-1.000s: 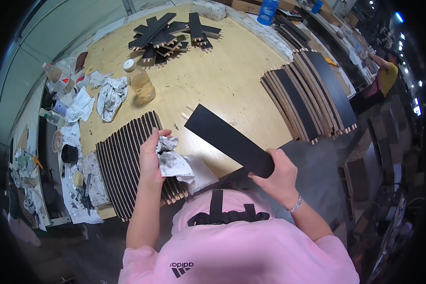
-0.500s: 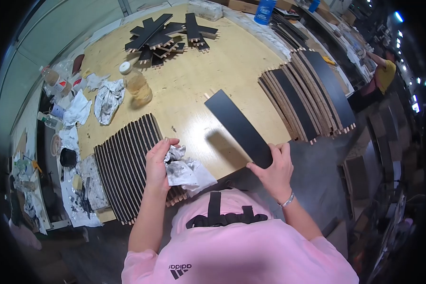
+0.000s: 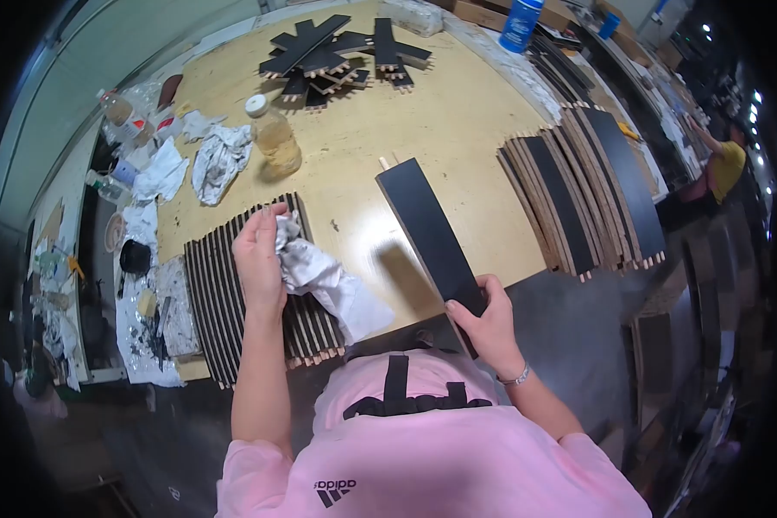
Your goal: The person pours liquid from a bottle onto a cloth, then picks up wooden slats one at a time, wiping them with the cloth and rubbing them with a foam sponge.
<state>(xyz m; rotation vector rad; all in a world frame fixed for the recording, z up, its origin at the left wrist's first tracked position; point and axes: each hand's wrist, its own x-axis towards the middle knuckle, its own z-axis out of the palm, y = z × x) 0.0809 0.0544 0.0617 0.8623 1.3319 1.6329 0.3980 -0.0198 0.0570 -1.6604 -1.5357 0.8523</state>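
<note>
My right hand (image 3: 485, 321) grips the near end of a black board (image 3: 432, 233) with wooden dowels at its far end. The board is held tilted over the table's front edge, its shadow falling on the tabletop. In my left hand (image 3: 261, 259) is a crumpled white rag (image 3: 324, 281) with dark stains, closed in the fingers and hanging to the right. That hand is above a row of dark boards (image 3: 224, 298) standing on edge, close together, with dowels along their near ends. Part of the row is hidden by the hand and rag.
Stacked dowelled boards (image 3: 578, 190) stand at the table's right edge. A loose pile of black boards (image 3: 319, 56) lies at the back. A bottle of yellowish liquid (image 3: 276, 142) and stained rags (image 3: 222, 160) are at the left. A co-worker (image 3: 723, 168) is at far right.
My left hand has moved left and away from me with the rag, over the row of boards. The board in my right hand has turned slightly more upright. The view has shifted a little.
</note>
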